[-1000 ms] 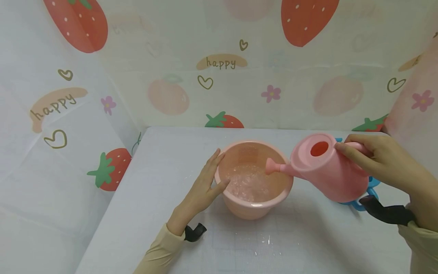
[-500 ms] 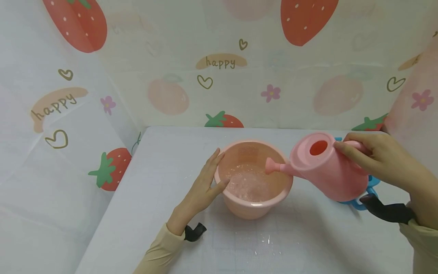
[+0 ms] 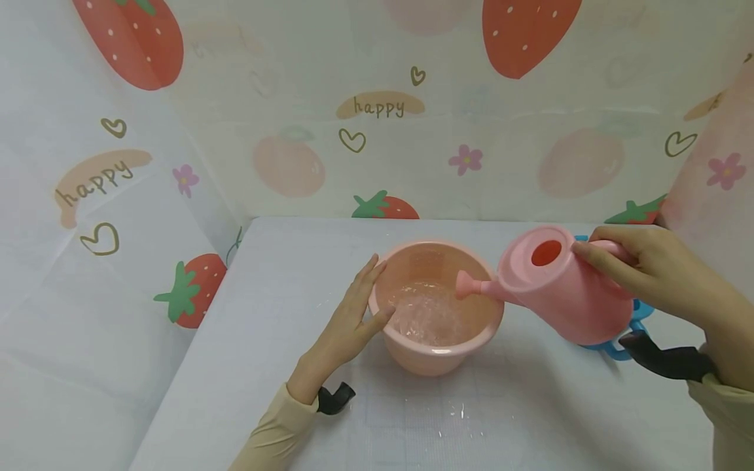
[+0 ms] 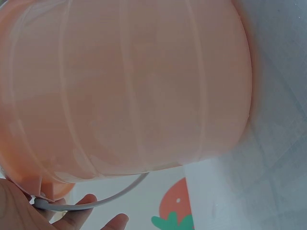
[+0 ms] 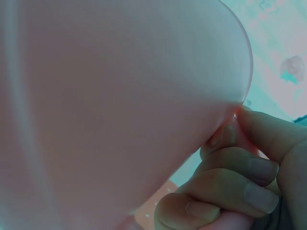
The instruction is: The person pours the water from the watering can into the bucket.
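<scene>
Though tilted — watering can [image 3: 574,301], spout [image 3: 469,286] leftward

Pink watering can [image 3: 580,304]; peach bucket [image 3: 432,362]; strawberry-print backdrop [image 3: 406,167].

Taking the middle of the head view as the clock's centre, a white table [image 3: 283,275] spreads toward six o'clock. A printed sheet [image 3: 235,65] stands behind it at twelve, bearing a large strawberry [image 3: 132,46] at ten, another at one, the word "happy" at nine and twelve, and a pink flower [image 3: 465,160] near two. A mostly hidden blue thing [image 3: 643,310] shows around four.
</scene>
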`<act>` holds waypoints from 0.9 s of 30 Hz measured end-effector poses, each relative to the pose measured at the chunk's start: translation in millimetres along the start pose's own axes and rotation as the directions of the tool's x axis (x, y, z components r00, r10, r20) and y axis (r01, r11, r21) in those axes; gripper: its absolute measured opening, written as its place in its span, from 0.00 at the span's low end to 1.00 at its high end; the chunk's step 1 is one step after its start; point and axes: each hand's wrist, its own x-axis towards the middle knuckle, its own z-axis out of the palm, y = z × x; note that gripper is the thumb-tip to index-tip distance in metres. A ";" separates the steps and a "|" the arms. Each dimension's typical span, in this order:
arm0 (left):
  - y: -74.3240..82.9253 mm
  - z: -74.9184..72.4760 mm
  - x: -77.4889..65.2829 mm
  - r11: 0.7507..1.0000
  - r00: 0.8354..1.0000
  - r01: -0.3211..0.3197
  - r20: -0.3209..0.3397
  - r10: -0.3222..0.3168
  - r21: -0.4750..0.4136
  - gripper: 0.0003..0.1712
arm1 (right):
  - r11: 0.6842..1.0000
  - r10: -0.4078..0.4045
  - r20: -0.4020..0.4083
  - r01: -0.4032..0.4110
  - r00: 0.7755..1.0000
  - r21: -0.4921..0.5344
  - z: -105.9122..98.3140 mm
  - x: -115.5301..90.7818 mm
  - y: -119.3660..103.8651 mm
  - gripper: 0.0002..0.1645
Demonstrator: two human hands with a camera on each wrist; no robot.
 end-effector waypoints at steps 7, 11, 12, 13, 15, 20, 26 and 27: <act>1.0 -0.1 -0.3 1.000 1.000 0.009 0.004 -0.009 0.004 0.40 | 1.000 0.018 0.007 -0.018 1.000 -0.018 -1.1 -0.1 -0.8 0.19; 1.8 -0.4 -0.4 1.000 1.000 0.011 0.004 -0.011 0.005 0.40 | 1.000 0.023 0.013 -0.023 1.000 -0.019 -1.5 -0.2 -0.7 0.18; 2.0 -0.5 -0.4 1.000 1.000 0.011 0.004 -0.012 0.004 0.40 | 1.000 0.024 0.015 -0.024 1.000 -0.018 -1.6 -0.3 -0.7 0.18; 2.2 -0.6 -0.5 1.000 1.000 0.012 0.004 -0.012 0.005 0.40 | 1.000 0.025 0.016 -0.024 1.000 -0.016 -1.6 -0.4 -0.4 0.18; 2.6 -0.9 -0.8 1.000 1.000 0.012 0.004 -0.012 0.006 0.40 | 1.000 0.025 0.016 -0.025 1.000 -0.010 -1.8 -0.5 -0.2 0.18; 3.0 -0.8 -1.8 1.000 1.000 0.016 0.003 -0.016 0.008 0.40 | 1.000 0.019 0.013 -0.019 1.000 0.004 -2.3 -0.7 0.0 0.19; 3.1 -0.6 -1.9 1.000 1.000 0.016 -0.001 -0.016 0.009 0.40 | 1.000 0.012 0.015 -0.012 1.000 0.016 -2.6 -0.8 0.6 0.19; 3.2 -0.8 -1.9 1.000 1.000 0.015 -0.001 -0.015 0.009 0.40 | 1.000 0.010 0.014 -0.010 1.000 0.018 -2.7 -0.8 0.8 0.19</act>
